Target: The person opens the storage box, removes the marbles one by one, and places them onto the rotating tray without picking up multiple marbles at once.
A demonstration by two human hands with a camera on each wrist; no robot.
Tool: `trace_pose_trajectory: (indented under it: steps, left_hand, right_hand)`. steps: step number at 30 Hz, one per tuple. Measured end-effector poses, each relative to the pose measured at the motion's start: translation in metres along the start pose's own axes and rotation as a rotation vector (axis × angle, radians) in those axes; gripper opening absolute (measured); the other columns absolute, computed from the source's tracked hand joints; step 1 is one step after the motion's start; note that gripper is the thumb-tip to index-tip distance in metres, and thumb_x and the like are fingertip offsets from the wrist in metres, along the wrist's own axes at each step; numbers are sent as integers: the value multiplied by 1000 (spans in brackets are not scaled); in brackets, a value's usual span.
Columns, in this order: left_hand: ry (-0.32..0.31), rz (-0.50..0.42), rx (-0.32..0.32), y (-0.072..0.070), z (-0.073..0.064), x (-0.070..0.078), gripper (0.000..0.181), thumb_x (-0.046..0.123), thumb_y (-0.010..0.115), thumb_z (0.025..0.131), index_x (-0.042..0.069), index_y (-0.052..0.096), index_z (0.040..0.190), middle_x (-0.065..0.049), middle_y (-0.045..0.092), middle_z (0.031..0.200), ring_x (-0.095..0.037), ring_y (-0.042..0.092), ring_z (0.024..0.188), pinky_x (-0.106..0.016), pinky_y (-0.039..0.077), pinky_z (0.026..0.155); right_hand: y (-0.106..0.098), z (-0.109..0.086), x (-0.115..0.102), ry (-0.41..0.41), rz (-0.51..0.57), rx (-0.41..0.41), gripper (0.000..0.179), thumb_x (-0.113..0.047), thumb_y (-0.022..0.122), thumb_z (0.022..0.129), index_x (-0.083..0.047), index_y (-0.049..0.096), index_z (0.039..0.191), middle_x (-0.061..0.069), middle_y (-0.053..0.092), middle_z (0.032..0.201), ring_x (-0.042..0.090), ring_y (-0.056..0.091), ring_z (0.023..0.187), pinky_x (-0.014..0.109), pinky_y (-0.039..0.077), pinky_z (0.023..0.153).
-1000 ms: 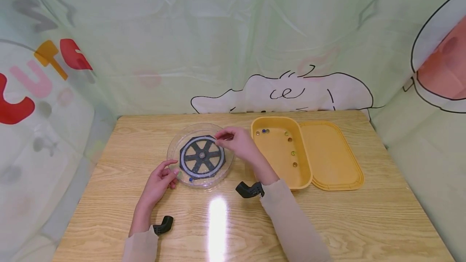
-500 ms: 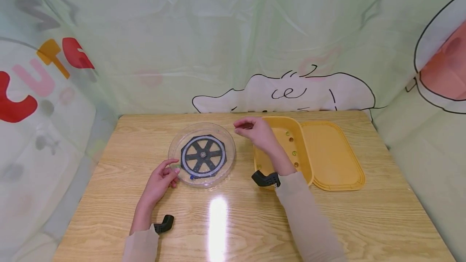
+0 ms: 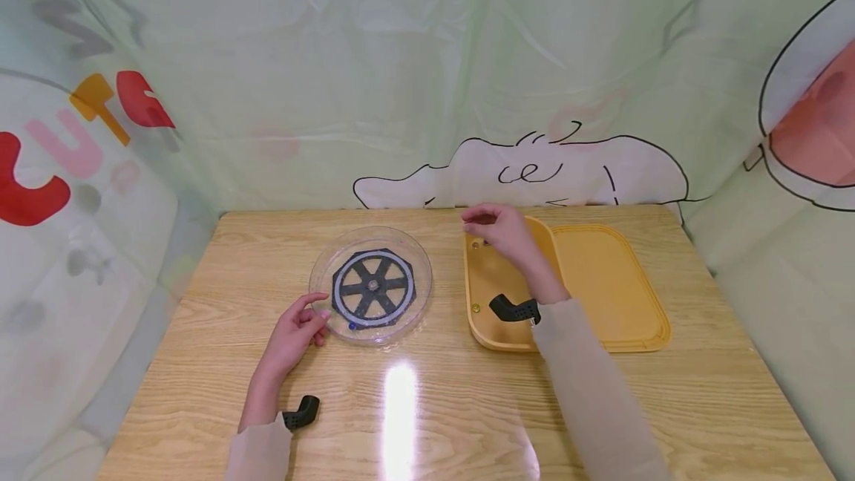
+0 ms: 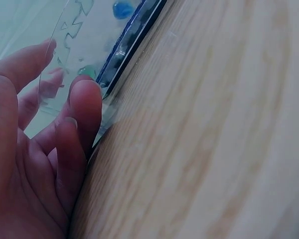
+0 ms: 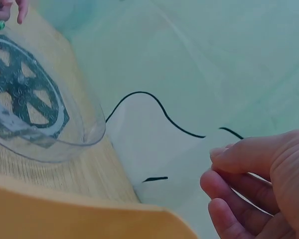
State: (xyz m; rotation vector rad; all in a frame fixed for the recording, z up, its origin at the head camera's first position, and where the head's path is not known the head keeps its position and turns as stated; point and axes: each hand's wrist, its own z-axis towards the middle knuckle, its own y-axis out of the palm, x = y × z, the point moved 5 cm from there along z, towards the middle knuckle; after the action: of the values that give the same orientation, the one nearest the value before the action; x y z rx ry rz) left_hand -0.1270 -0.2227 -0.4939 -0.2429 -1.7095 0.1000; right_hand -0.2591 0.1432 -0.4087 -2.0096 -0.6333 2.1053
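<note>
My left hand (image 3: 297, 329) holds the left edge of a clear round dish (image 3: 419, 310), index finger at the rim and the other fingers curled low beside it. A green marble (image 4: 87, 71) shows at the thumb tip in the left wrist view. A blue marble (image 3: 352, 326) lies at the dish's near side. A dark spoked wheel shape (image 3: 374, 286) shows in the dish's middle. My right hand (image 3: 504, 234) hovers over the far left part of a yellow box (image 3: 497, 336). Its fingers are loosely bent, with nothing visible between thumb and fingers.
Marbles (image 3: 476, 308) lie in the yellow box, some hidden under the right hand and forearm. A flat yellow lid (image 3: 604, 280) lies against the box's right side. The wooden table (image 3: 334, 414) ends at a hanging printed cloth (image 3: 300, 95) behind.
My right hand has moved right, from over the dish's far right edge to above the yellow box. My left hand stays at the dish's left edge.
</note>
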Motion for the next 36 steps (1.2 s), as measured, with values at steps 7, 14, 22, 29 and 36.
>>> trace_pose_trajectory:
  steps: [7,14,22,29,36]
  left_hand:
    - [13,-4,1,-1,0,0,39,8,61,99,-1,53,136,-20,60,79,-22,60,61,-29,53,62]
    - [18,-4,8,-3,7,-17,38,11,62,100,2,53,136,-17,60,79,-20,59,60,-29,53,61]
    - [34,-1,19,-4,11,-28,38,17,64,99,7,56,134,-16,59,78,-19,59,60,-29,53,62]
    - [22,-7,21,-4,11,-28,38,18,65,99,7,57,134,-17,59,78,-19,59,61,-28,52,62]
    - [32,-6,17,-5,10,-27,38,17,64,99,7,56,135,-16,59,78,-18,59,60,-28,53,62]
  right_hand:
    - [-7,6,17,11,-1,14,22,-8,72,92,2,71,112,18,69,112,25,63,100,27,52,74]
    - [-11,11,36,54,-31,7,23,-9,72,92,2,71,113,17,70,112,27,62,103,40,51,85]
    - [-10,17,60,103,-85,-2,21,-5,72,91,-2,72,112,14,69,113,26,61,98,40,51,85]
    - [-9,18,74,127,-171,-4,25,-7,72,91,-1,71,116,16,69,115,30,61,106,41,48,93]
    - [-7,18,75,104,-205,-8,25,-3,71,91,3,70,115,19,69,114,33,62,107,44,48,94]
